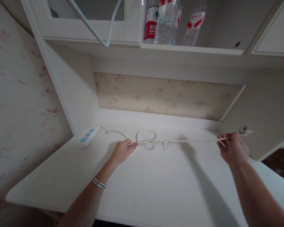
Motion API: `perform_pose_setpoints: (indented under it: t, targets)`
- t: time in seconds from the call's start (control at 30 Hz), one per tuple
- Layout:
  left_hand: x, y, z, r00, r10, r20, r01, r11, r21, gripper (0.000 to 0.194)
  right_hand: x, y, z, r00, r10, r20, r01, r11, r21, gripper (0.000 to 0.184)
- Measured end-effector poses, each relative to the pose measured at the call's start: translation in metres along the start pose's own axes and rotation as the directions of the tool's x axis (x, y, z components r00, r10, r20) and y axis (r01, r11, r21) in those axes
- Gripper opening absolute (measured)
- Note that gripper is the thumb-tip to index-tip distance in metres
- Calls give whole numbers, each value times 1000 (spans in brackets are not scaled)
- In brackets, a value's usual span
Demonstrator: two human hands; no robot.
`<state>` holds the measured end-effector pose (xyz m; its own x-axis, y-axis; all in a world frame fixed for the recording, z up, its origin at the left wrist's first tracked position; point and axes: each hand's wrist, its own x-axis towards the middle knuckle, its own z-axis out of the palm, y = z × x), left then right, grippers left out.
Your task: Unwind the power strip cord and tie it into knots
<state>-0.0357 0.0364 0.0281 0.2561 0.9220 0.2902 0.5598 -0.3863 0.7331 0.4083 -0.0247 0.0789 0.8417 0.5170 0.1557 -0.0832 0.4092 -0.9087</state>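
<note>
A white power strip [88, 136] with blue switches lies at the back left of the white desk [142, 189]. Its white cord [191, 140] runs right across the desk, forming a loop [145, 136] and a knot [166, 144]. My left hand [122, 151] pinches the cord just left of the loop. My right hand [232, 147] grips the cord near its plug [245, 130], held taut above the desk at the right.
A shelf above holds a red-labelled bottle [151, 22] and clear water bottles [167, 20]. A white hanger [97, 28] hangs at upper left. Floral wallpaper [161, 94] backs the desk; a white side panel [265, 107] stands at the right.
</note>
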Motion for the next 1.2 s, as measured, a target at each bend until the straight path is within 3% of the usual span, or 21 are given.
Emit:
perform_pose_setpoints:
  t: [0.1, 0.2, 0.3, 0.4, 0.5, 0.6, 0.7, 0.83, 0.9, 1.03, 1.1, 1.2]
  targets:
    - [-1, 5, -9, 992, 38, 120, 5, 942, -335, 37, 7, -12, 1, 993, -112, -31, 112, 994, -11, 22]
    - [6, 13, -16, 980, 58, 190, 81, 759, -647, 29, 11, -28, 7, 989, -147, -20, 147, 988, 36, 22]
    - [23, 23, -19, 981, 0, 194, 157, 591, -792, 27, 0, -41, 18, 982, -176, 76, 170, 983, 71, 18]
    - [42, 38, -19, 972, -76, 221, 229, 512, -828, 28, -30, -47, 33, 956, -168, 240, 176, 984, -13, 18]
    - [53, 59, -18, 965, -112, 236, 260, 483, -836, 28, -75, -47, 54, 870, -63, 490, 144, 981, -131, 27]
    - [51, 81, -14, 965, -16, 262, 242, 438, -866, 29, -123, -42, 78, 692, 134, 710, 16, 980, -200, 32]
    - [39, 94, -6, 928, 118, 355, 237, 547, -803, 37, -159, -34, 105, 598, 211, 773, -95, 977, -193, 32]
    - [22, 98, 13, 857, 264, 443, 55, 807, -588, 41, -178, -21, 136, 564, 199, 802, -128, 980, -153, 36]
    - [16, 96, 24, 887, 282, 367, -79, 874, -480, 37, -178, -14, 146, 584, 170, 794, -32, 982, -187, 37]
    - [8, 91, 38, 959, 228, 166, -191, 958, -213, 25, -169, 2, 154, 690, 132, 712, 174, 924, -340, 42]
    - [5, 89, 40, 967, 245, 71, -234, 963, -137, 24, -164, 10, 152, 718, 136, 683, 204, 897, -393, 45]
    - [1, 87, 40, 972, 230, -48, -235, 957, -169, 29, -162, 20, 142, 733, 144, 665, 207, 883, -420, 46]
